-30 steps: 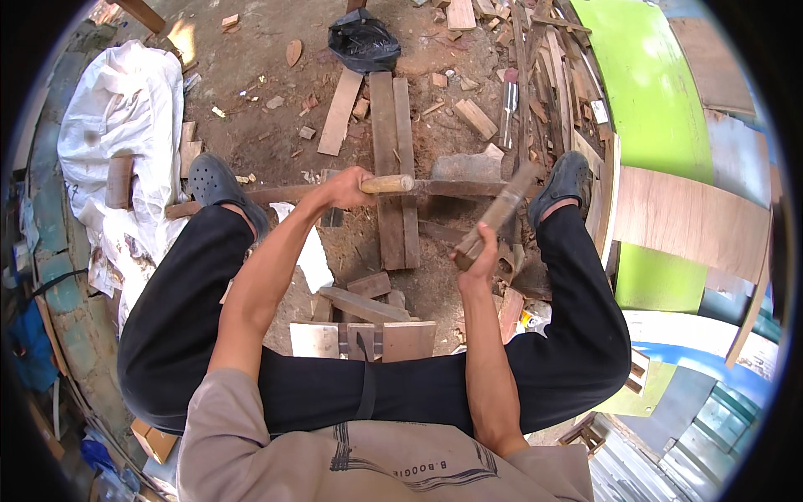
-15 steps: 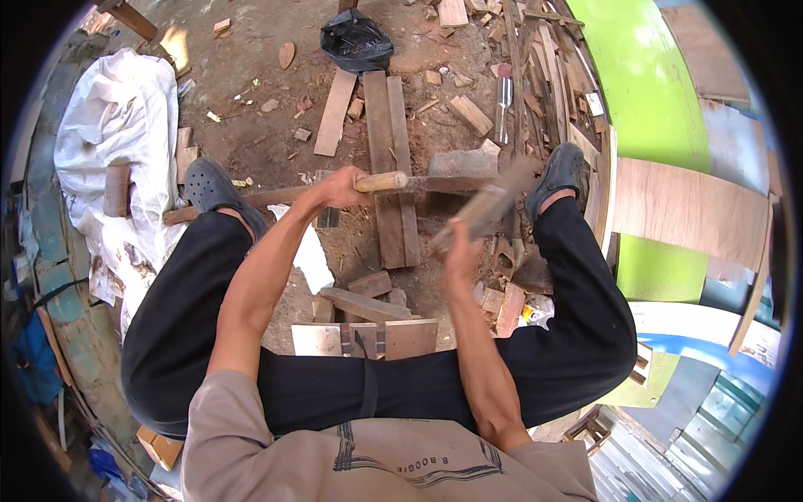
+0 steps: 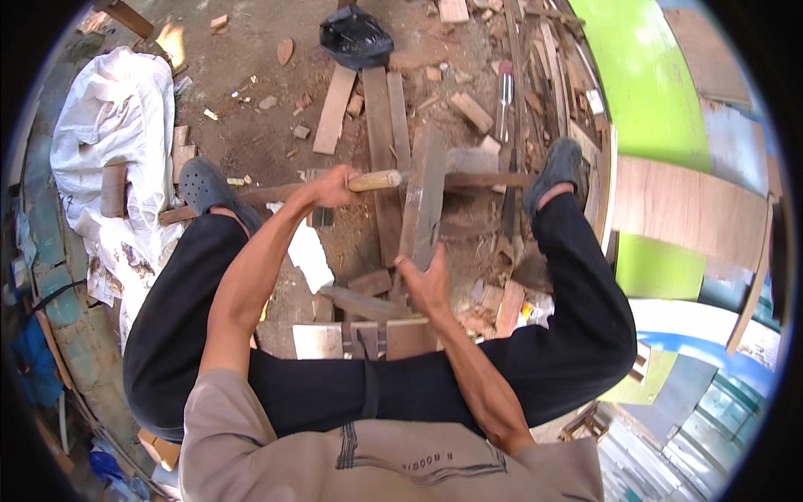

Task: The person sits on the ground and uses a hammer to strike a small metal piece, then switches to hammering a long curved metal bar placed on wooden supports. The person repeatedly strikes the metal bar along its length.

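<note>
My left hand point(image 3: 336, 186) is closed round a tool with a thick, round wooden handle point(image 3: 375, 181), its butt end pointing right. The rest of that tool is hidden, so its kind does not show. My right hand point(image 3: 428, 284) grips the lower end of a long, squared wooden block point(image 3: 424, 197), which stands nearly upright in the view. The block's left side is close to the handle's butt; whether they touch I cannot tell. Beneath both hands a narrow wooden bar point(image 3: 489, 179) lies crosswise between my feet, over a dark plank point(image 3: 381, 125) running away from me.
A black plastic bag point(image 3: 355, 38) lies at the far end of the planks. A screwdriver-like tool point(image 3: 504, 96) rests among offcuts on the right. White sacking point(image 3: 113, 138) is at the left, a green panel point(image 3: 657, 125) at the right. Wood scraps point(image 3: 364, 303) lie before my lap.
My right hand has swung the wooden block leftward, from tilted right to nearly upright beside the handle's end. My left hand keeps its grip and has barely moved.
</note>
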`<state>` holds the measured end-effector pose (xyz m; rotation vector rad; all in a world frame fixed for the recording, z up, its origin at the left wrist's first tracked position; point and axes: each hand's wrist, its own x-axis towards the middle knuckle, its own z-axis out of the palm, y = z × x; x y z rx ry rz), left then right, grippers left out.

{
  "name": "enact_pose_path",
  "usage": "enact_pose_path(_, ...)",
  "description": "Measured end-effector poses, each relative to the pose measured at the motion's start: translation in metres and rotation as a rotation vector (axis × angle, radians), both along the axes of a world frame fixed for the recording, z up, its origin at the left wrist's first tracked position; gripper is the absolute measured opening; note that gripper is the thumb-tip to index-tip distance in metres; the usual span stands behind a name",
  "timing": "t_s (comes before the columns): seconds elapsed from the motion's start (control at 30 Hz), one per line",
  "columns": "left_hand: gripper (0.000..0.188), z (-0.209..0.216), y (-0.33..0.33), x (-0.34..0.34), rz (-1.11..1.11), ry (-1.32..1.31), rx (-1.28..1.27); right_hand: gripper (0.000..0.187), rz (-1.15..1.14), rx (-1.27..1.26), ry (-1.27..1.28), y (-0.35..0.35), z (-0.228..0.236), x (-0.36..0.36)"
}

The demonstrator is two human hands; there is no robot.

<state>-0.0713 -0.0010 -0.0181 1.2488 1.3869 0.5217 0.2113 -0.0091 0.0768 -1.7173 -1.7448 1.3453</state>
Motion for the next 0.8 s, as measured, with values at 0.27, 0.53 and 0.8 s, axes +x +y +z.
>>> enact_pose_path(0.27,0.018,0.007,0.015,-0.009,0.024,-0.033,-0.019,0.055,-0.733,-0.411,0.376,0.072,-0.021,0.023)
enact_pose_path(0.53,0.017,-0.008,0.003,-0.010,0.068,-0.119,-0.031,0.066,-0.264,-0.203,0.193,0.027,-0.007,0.012)
enact_pose_path(0.8,0.019,-0.016,-0.002,-0.022,0.085,-0.079,0.056,0.059,0.014,0.122,-0.252,-0.033,0.050,-0.062)
